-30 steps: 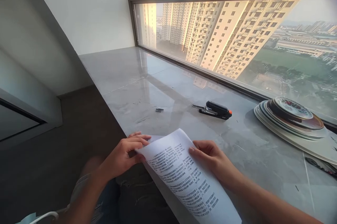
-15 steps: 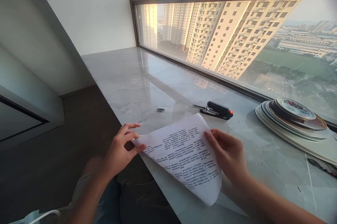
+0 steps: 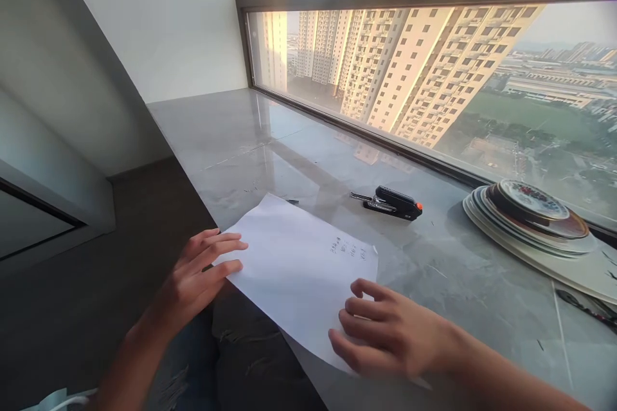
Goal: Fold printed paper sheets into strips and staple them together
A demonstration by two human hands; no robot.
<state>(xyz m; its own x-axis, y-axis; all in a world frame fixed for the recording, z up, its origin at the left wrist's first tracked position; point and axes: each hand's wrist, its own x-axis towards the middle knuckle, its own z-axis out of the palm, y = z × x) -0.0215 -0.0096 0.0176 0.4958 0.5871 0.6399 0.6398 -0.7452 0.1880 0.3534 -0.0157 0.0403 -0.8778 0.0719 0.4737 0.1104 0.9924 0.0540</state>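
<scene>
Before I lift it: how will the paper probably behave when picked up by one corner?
The paper will probably flop, since it looks thin and gently wavy. Pushed, it may slide easily, as the counter looks glossy with reflections. Its left end, jutting past the counter's edge, would likely droop if unsupported.

The sheet of paper [image 3: 299, 269] lies on the countertop [image 3: 472, 282], its near left part projecting past the front edge. The left hand [image 3: 197, 276] is at the sheet's left end; the right hand [image 3: 385, 330] is over its near right part, contact unconfirmed. The stapler [image 3: 393, 204] lies behind and to the right of the sheet, apart from it. Further right, beside the window [image 3: 409, 70], sits the stack of plates [image 3: 530, 231]. A small piece [image 3: 293, 201] lies just behind the sheet's far edge, partly hidden.
</scene>
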